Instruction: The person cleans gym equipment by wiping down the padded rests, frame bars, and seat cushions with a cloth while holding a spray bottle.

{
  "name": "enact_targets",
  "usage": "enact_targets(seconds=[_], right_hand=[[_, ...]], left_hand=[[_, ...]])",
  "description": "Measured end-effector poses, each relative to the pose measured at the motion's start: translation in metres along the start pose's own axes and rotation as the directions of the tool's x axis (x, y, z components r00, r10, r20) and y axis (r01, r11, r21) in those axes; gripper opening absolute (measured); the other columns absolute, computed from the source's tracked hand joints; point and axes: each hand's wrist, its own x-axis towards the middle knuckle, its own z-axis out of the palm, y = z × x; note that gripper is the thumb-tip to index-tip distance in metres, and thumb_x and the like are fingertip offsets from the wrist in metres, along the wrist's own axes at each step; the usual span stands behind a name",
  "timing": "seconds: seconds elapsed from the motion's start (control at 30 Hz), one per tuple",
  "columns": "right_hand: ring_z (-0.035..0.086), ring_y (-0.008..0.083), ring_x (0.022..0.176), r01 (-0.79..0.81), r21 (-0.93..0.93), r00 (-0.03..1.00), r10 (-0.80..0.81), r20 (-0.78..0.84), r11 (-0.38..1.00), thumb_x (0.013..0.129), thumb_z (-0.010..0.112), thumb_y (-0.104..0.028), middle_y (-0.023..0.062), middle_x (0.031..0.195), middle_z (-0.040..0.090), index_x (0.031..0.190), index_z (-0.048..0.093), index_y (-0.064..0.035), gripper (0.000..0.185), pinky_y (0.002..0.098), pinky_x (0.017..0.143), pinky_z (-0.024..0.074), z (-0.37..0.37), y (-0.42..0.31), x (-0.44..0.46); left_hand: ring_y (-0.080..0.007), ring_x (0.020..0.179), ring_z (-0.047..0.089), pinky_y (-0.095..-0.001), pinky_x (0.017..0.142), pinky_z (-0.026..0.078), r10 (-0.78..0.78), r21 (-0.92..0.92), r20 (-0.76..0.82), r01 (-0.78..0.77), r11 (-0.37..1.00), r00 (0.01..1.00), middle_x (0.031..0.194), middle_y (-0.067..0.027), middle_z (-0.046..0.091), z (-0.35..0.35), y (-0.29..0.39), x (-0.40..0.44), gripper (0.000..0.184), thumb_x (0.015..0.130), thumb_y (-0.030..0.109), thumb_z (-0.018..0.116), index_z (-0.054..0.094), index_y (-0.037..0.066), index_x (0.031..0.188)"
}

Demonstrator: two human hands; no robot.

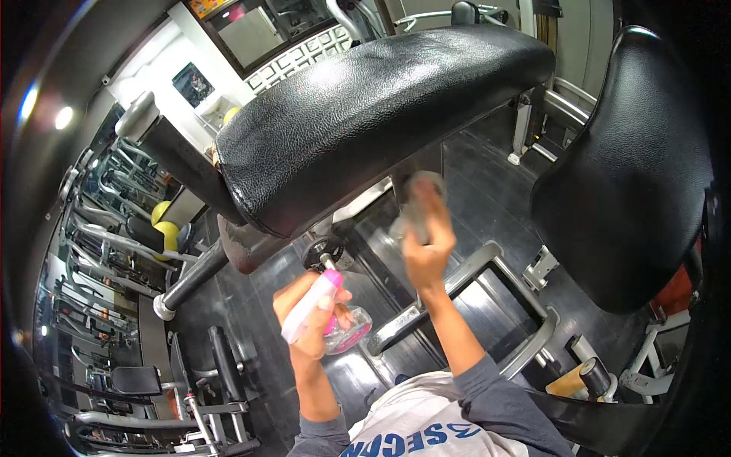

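My left hand (303,308) is closed around a spray bottle (350,333) with a clear body, a white-and-pink spray head and some pink at its base. The bottle is tilted, its pink nozzle pointing up and away from me. Farther right, my right hand (431,247) is raised and smeared by motion, its fingers closed on a greyish cloth (415,213). That cloth is beside the metal upright under a long black padded cushion (381,107); whether it touches the metal I cannot tell.
A black padded seat (624,183) stands on the right. Below my hands is a grey metal frame (487,266) over dark flooring (472,167). A round black adjustment knob (324,251) lies under the cushion. Gym machines and yellow exercise balls (164,228) are at the left.
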Motion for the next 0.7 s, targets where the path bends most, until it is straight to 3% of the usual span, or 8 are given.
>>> enact_targets(seconds=[0.03,0.07,0.13,0.2,0.23,0.47,0.67,0.7], right_hand=[[0.051,0.027,0.13,-0.123,0.011,0.987,0.124,-0.101,0.992,0.086,0.061,0.001,0.014,0.138,0.056,0.128,0.062,-0.0011,0.042,0.0361,0.109,0.0377,-0.011,0.009,-0.001],[0.051,0.0247,0.128,-0.233,0.084,0.958,0.243,-0.153,0.969,0.091,0.062,-0.005,0.0116,0.137,0.055,0.128,0.062,-0.0001,0.037,0.0336,0.107,0.0385,-0.023,0.021,-0.004],[0.056,0.0178,0.114,-0.366,0.036,0.905,0.364,-0.22,0.93,0.09,0.064,-0.007,0.0096,0.128,0.058,0.129,0.059,0.0026,0.041,0.0307,0.099,0.0424,-0.044,0.058,-0.018],[0.059,0.0152,0.106,-0.589,0.417,0.732,0.676,-0.087,0.692,0.088,0.063,-0.007,0.007,0.117,0.063,0.131,0.058,0.001,0.045,0.0284,0.095,0.0438,-0.064,0.072,-0.018],[0.06,0.0149,0.095,-0.581,0.475,0.722,0.688,-0.074,0.661,0.086,0.065,-0.008,0.0041,0.109,0.063,0.126,0.06,-0.0007,0.041,0.0279,0.087,0.046,-0.069,0.068,-0.014],[0.063,0.0129,0.091,-0.662,0.535,0.642,0.766,0.042,0.525,0.086,0.07,-0.008,0.0061,0.106,0.066,0.124,0.058,-0.0002,0.041,0.0272,0.082,0.0498,-0.094,0.068,0.0],[0.063,0.0127,0.094,-0.616,0.555,0.679,0.734,0.013,0.56,0.087,0.072,-0.009,0.0073,0.109,0.067,0.128,0.058,0.0026,0.045,0.0274,0.084,0.0499,-0.089,0.059,0.009],[0.063,0.0145,0.096,-0.606,0.476,0.721,0.693,-0.008,0.637,0.087,0.072,-0.009,0.008,0.11,0.067,0.126,0.06,0.0034,0.043,0.0284,0.087,0.0489,-0.086,0.058,0.009]], left_hand=[[-0.0199,0.044,0.06,-0.0293,0.044,0.05,-0.026,0.018,-0.022,0.026,1.0,0.999,0.07,-0.0173,0.065,0.005,-0.005,0.001,0.046,0.088,0.035,0.06,0.059,-0.01,0.081],[-0.0197,0.044,0.06,-0.0294,0.044,0.05,-0.05,0.034,-0.043,0.051,0.998,0.998,0.07,-0.0169,0.065,0.011,-0.009,0.003,0.045,0.089,0.034,0.06,0.059,-0.01,0.08],[-0.0189,0.045,0.06,-0.0292,0.046,0.05,-0.075,0.032,-0.043,0.077,0.997,0.996,0.07,-0.0159,0.065,0.022,-0.017,0.009,0.043,0.09,0.033,0.06,0.06,-0.009,0.08],[-0.013,0.049,0.061,-0.0247,0.047,0.047,-0.088,-0.007,-0.037,0.088,0.996,0.995,0.07,-0.0097,0.064,0.032,-0.036,0.016,0.034,0.093,0.026,0.063,0.063,-0.007,0.085],[-0.0124,0.049,0.061,-0.0246,0.047,0.046,-0.081,-0.01,-0.027,0.081,0.997,0.996,0.069,-0.0083,0.063,0.041,-0.042,0.021,0.032,0.093,0.025,0.063,0.062,-0.005,0.083],[-0.0158,0.047,0.06,-0.0263,0.046,0.047,-0.017,0.083,-0.069,0.023,0.996,0.997,0.073,-0.0101,0.062,0.092,-0.067,0.062,0.022,0.09,0.012,0.055,0.061,-0.008,0.087],[-0.0138,0.044,0.056,-0.0252,0.044,0.046,0.019,0.214,-0.076,-0.002,0.977,0.997,0.071,-0.0082,0.059,0.099,-0.076,0.077,0.018,0.088,0.01,0.054,0.061,-0.007,0.085],[-0.0141,0.044,0.057,-0.0255,0.044,0.046,0.031,0.224,-0.066,-0.016,0.974,0.997,0.071,-0.0084,0.059,0.097,-0.076,0.077,0.019,0.088,0.01,0.054,0.061,-0.007,0.084]])
